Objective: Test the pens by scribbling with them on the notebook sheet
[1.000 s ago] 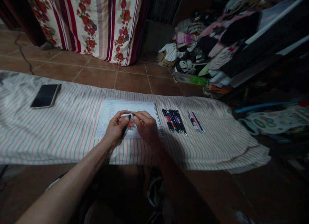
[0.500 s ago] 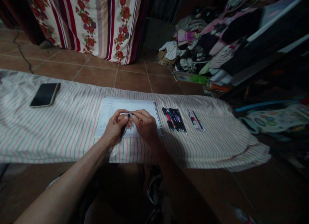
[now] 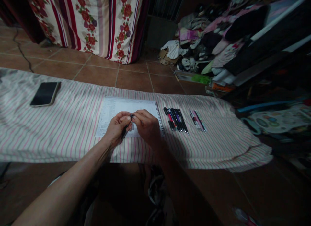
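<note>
My left hand (image 3: 117,127) is closed around a black pen (image 3: 124,131), whose dark barrel shows below the fingers and is mostly hidden by them. Fingertips of my right hand (image 3: 147,124) pinch the pen's upper end, touching the left fingertips. Both hands are over an open spiral notebook (image 3: 119,104) with a printed left page and a pale page beside it. Right of the notebook, several mostly black pens (image 3: 177,120) lie side by side in a row. Farther right is a smaller group of pink, dark and pale pens (image 3: 198,121).
A striped cloth (image 3: 70,128) covers the long low surface under everything. At its left lies a phone (image 3: 45,94), screen up. Beyond are a tiled floor (image 3: 97,72), a flowered curtain (image 3: 102,28) and a heap of clothes (image 3: 201,41) with a cardboard box (image 3: 167,58).
My fingers have shifted slightly on the pen; the right hand has turned a little and its fingertips sit closer over the pen's end. The pens, notebook and phone stay in place.
</note>
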Demonstrator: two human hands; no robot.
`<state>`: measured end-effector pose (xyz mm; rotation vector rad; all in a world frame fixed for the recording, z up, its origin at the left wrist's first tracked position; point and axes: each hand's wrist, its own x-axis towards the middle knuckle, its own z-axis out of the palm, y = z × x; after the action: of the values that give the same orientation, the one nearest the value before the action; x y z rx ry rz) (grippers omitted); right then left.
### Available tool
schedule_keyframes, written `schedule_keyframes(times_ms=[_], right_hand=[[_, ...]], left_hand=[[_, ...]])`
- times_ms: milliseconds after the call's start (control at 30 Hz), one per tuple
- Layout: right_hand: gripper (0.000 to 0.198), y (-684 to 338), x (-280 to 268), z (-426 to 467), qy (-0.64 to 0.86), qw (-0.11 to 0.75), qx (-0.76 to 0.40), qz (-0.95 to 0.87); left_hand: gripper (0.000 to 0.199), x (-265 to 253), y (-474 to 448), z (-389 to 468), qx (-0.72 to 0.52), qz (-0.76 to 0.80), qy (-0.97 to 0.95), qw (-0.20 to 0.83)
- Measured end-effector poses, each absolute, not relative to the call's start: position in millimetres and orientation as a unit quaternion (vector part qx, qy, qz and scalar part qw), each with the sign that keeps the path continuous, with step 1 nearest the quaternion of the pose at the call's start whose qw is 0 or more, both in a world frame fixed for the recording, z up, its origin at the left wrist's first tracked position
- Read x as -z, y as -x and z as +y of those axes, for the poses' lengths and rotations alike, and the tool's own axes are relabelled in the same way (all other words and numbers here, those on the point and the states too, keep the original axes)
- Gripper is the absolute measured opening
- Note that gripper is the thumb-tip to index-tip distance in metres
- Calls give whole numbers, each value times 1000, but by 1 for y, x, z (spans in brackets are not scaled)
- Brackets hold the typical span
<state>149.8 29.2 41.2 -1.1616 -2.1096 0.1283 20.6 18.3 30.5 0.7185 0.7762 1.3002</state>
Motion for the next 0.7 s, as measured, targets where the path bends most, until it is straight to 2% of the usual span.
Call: schedule_keyframes(times_ms=[233,700], right_hand=[[24,-150,-44,26,454,320,-23,-831],[24,-153,-43,27,440,323,-39,-837]], left_hand=[[24,-31,-18,16,-555,339,-309,694],[21,-32,-15,16,-538,308,-313,720]])
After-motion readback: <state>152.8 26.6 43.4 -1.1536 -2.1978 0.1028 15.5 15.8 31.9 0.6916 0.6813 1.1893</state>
